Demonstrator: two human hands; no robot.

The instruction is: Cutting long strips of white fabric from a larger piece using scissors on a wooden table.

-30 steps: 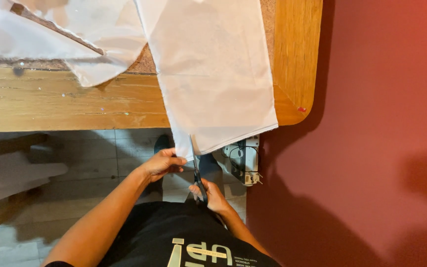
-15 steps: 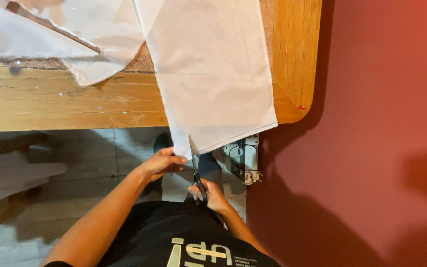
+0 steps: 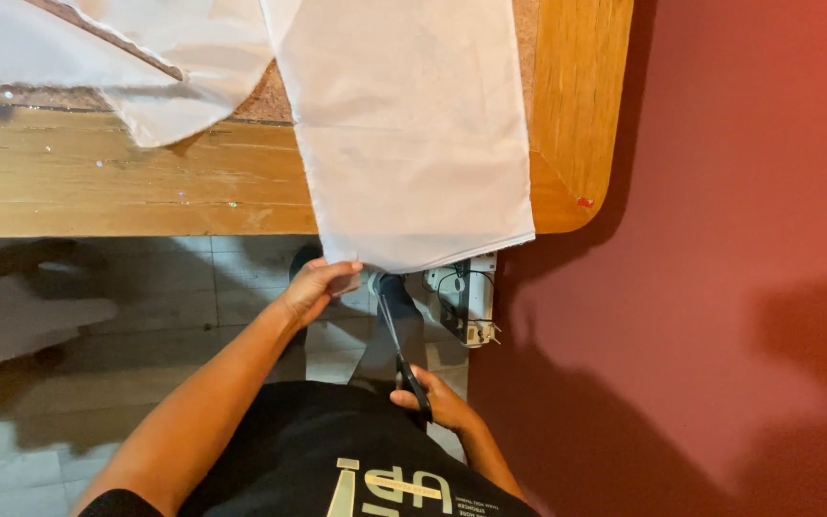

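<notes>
Left hand [image 3: 316, 287] is pinching the near edge of the white fabric sheet [image 3: 404, 134], which is lying on the wooden bench [image 3: 126, 182] and hanging over its front edge. Right hand [image 3: 437, 402] is gripping black scissors [image 3: 399, 335], fingers closed round the handles, blades pointing up at the hanging hem just beside the left hand. Cutting looks barely begun: no slit is showing in the sheet, so nearly the whole length appears left to cut. More white cloth [image 3: 145, 57] is lying further back.
</notes>
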